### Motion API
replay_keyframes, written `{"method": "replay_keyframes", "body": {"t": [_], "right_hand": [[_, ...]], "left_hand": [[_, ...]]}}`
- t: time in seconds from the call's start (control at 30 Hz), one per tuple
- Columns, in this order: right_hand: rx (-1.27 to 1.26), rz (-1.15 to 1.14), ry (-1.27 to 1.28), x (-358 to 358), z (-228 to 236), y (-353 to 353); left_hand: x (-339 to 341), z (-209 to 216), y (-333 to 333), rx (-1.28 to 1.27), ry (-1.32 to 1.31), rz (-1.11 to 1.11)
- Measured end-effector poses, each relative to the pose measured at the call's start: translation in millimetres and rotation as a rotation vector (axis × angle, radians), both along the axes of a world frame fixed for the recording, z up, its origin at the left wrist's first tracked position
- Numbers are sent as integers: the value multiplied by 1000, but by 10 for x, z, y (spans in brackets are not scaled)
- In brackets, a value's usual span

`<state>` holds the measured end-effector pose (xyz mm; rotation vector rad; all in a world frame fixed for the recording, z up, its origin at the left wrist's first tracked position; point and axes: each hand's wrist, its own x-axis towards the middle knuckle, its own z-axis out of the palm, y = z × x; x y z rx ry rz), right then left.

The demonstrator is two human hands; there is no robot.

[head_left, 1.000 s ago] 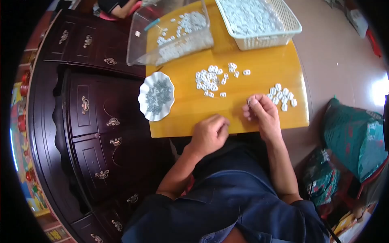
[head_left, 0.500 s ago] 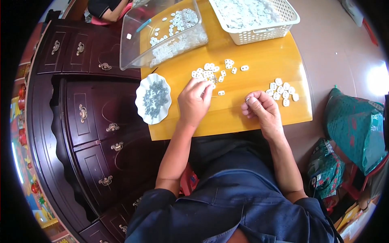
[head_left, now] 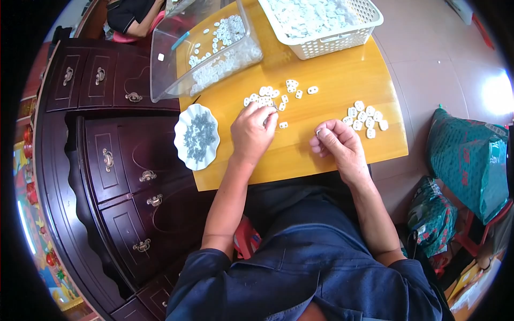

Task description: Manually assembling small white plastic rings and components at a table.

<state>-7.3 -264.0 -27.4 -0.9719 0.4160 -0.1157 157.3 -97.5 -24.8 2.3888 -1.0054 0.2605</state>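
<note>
Small white pieces (head_left: 270, 98) lie in a loose heap on the yellow tabletop (head_left: 332, 80), just above the centre of the head view, and our left hand (head_left: 251, 131) has its fingertips (head_left: 269, 113) in the heap's lower edge. We judge this to be the picking step: the left fingers are curled and pinched together over one or two pieces, though we cannot tell whether a piece is actually caught between them. One stray piece (head_left: 282, 125) sits just right of that hand.

Our right hand (head_left: 336, 143), right of centre, is clenched into a loose fist with thumb against forefinger, gripping something tiny that is too small to make out. A second, smaller group of white pieces (head_left: 367, 117) lies just to its upper right.

The next move, in our judgement, calls for a fine pinch to lift a single piece clear of its neighbours.

At centre left a scalloped white dish (head_left: 197, 136) holds small dark parts, overhanging the tabletop edge.
</note>
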Motion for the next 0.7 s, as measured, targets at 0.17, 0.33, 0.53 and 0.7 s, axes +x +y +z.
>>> {"method": "replay_keyframes", "body": {"t": [0.17, 0.33, 0.53, 0.7], "right_hand": [[8, 0, 3, 17, 20, -1], [13, -12, 18, 35, 13, 2], [6, -21, 23, 10, 9, -8], [-11, -18, -5, 6, 11, 14]], "left_hand": [[-3, 43, -29, -14, -8, -24], [56, 5, -20, 11, -11, -53], [64, 19, -41, 85, -104, -91], [92, 46, -43, 164, -118, -121]]}}
